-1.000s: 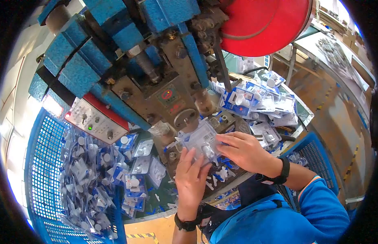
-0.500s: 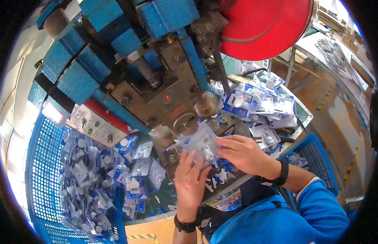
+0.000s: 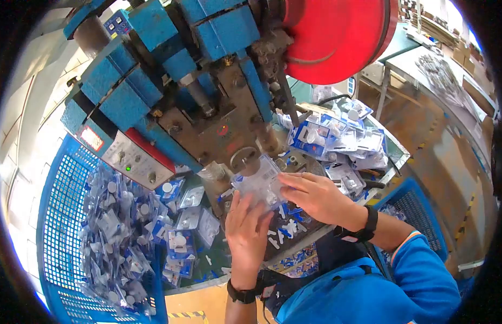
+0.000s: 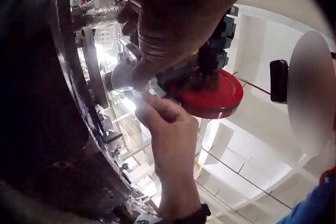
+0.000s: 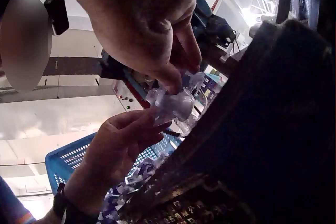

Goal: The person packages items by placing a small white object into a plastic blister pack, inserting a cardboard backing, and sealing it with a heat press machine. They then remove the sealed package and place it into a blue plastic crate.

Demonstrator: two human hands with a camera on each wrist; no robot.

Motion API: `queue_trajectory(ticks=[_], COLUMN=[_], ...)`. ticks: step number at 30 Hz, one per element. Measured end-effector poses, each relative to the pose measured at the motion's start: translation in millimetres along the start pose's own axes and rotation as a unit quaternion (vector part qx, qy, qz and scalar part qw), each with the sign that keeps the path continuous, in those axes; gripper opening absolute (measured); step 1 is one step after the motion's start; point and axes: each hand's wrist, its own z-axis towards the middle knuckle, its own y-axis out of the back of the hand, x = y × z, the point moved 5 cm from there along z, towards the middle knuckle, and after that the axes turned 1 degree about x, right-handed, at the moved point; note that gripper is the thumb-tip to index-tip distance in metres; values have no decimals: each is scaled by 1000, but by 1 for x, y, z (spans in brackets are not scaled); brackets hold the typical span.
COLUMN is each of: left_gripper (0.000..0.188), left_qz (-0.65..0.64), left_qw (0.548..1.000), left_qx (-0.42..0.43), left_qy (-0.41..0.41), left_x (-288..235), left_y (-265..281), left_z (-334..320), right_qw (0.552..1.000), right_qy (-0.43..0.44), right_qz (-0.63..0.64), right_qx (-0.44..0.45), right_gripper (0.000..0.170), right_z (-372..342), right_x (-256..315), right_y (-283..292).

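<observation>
A clear plastic blister pack with a printed back and a rounded bulge lies under the round punch of the press. My left hand holds its near left side; in the right wrist view, that hand pinches the clear plastic between thumb and fingers. On the pack's right edge, my right hand grips with fingertips and thumb. The left wrist view shows the right hand pinching close beside the left hand. The punch covers the pack's far end.
The blue press and its control box rise ahead, with a red wheel at right. A blue basket full of packs stands left. More packs are heaped right, above another basket. Scraps litter the bed.
The head view has shifted slightly, so the press and baskets sit a little differently in it. Both hands keep their hold on the blister pack at the punch.
</observation>
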Motion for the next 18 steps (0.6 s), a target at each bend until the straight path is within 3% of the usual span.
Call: queue_trajectory(ticks=[4, 7, 10, 11, 15, 18], left_gripper=[41, 42, 42, 42, 48, 57], left_qz=[76, 125, 108, 130, 87, 52], left_qw=[997, 992, 994, 991, 995, 997], left_qx=[-8, 9, 31, 15, -9, -49], left_qy=[-19, -23, 11, 2, -43, 1], left_x=[-16, -10, 9, 5, 3, -16], left_y=[-2, -17, -44, -44, -32, -22], left_z=[9, 4, -14, -18, -23, -30], right_qw=[1000, 995, 982, 988, 998, 996], right_qy=[21, 30, -14, 65, 33, 72], right_qz=[-19, -49, -42, -83, -37, -8], right_qx=[3, 86, 186, 109, 27, -49], right_gripper=[24, 25, 27, 27, 26, 23], right_z=[3, 7, -5, -11, -20, -31], right_x=[0, 3, 1, 3, 7, 26], right_y=[-2, -2, -26, -26, -19, -3])
